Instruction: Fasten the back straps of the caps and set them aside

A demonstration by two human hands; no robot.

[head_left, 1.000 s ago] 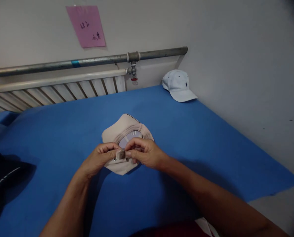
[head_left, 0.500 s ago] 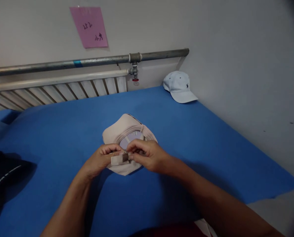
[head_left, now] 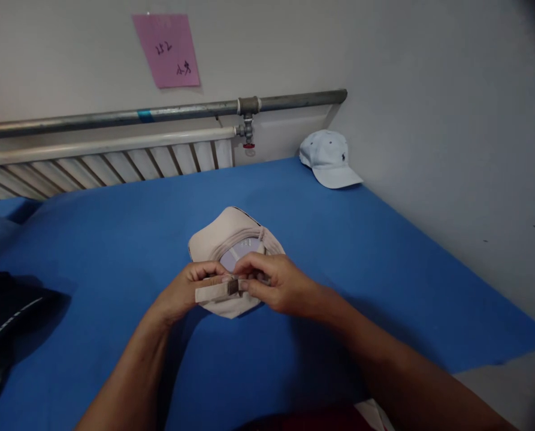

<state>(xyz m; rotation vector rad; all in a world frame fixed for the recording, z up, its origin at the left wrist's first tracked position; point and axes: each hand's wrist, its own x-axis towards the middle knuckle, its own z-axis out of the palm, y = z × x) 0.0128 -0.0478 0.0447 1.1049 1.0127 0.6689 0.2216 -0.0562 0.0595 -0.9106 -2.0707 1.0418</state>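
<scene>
The strap [head_left: 211, 292] now sticks out farther to the left from the buckle [head_left: 233, 287] than a second ago. The left hand [head_left: 184, 293] fingers pinch the strap; the right hand [head_left: 278, 284] fingers grip the buckle. Both hold the beige cap [head_left: 224, 236], upside down on the blue table [head_left: 114, 239]. A white cap [head_left: 329, 158] lies well apart in the far corner.

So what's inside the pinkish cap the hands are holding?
The beige cap lies upside down on the blue cloth. Inside shows a pale lining with a sweatband round it. The left hand and right hand, pinching its strap, cover the near part.
</scene>
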